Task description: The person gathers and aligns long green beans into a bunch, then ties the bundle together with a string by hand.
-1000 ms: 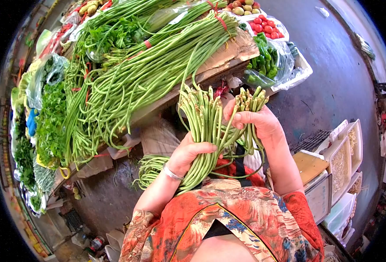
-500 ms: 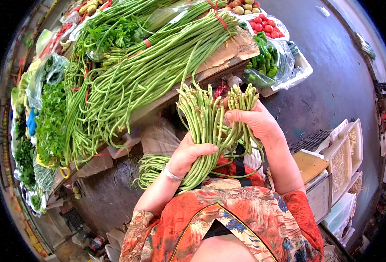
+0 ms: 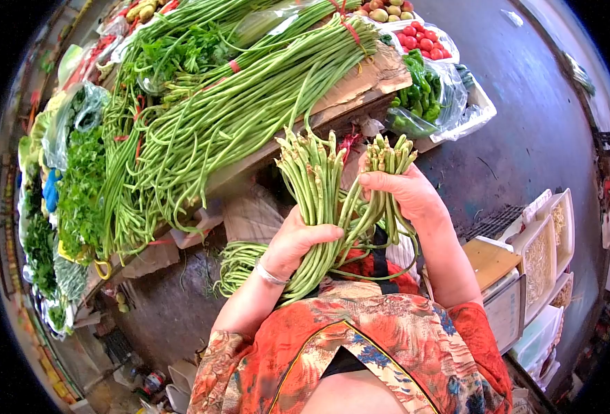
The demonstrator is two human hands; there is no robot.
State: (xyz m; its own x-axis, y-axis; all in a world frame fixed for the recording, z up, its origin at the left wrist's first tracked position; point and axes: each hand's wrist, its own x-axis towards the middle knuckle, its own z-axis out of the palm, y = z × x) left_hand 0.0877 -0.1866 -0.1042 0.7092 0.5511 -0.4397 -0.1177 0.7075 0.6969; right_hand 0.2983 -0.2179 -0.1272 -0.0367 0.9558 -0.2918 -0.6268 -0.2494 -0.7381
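Note:
My left hand (image 3: pixel 298 241) is wrapped around a thick bunch of long beans (image 3: pixel 313 179), their stem ends pointing up and away from me. In my right hand (image 3: pixel 408 190) is a smaller bunch of long beans (image 3: pixel 388 157), pinched below its stem ends by the thumb and fingers. A gap separates the tops of the two bunches, while some beans cross between them lower down. The loose lower ends (image 3: pixel 239 268) curl out past my left wrist. The fingers behind each bunch are partly hidden.
A vegetable stall (image 3: pixel 250 165) ahead carries tied long beans (image 3: pixel 250 103) and leafy greens (image 3: pixel 87 193). Green peppers (image 3: pixel 421 90) and tomatoes (image 3: pixel 426 41) sit in boxes at its right end. Trays (image 3: pixel 536 255) and a wooden board (image 3: pixel 488 262) stand at my right.
The tops of the two bean bunches have moved apart. My right hand has shifted slightly to the right with its bunch; my left hand stays nearly in place.

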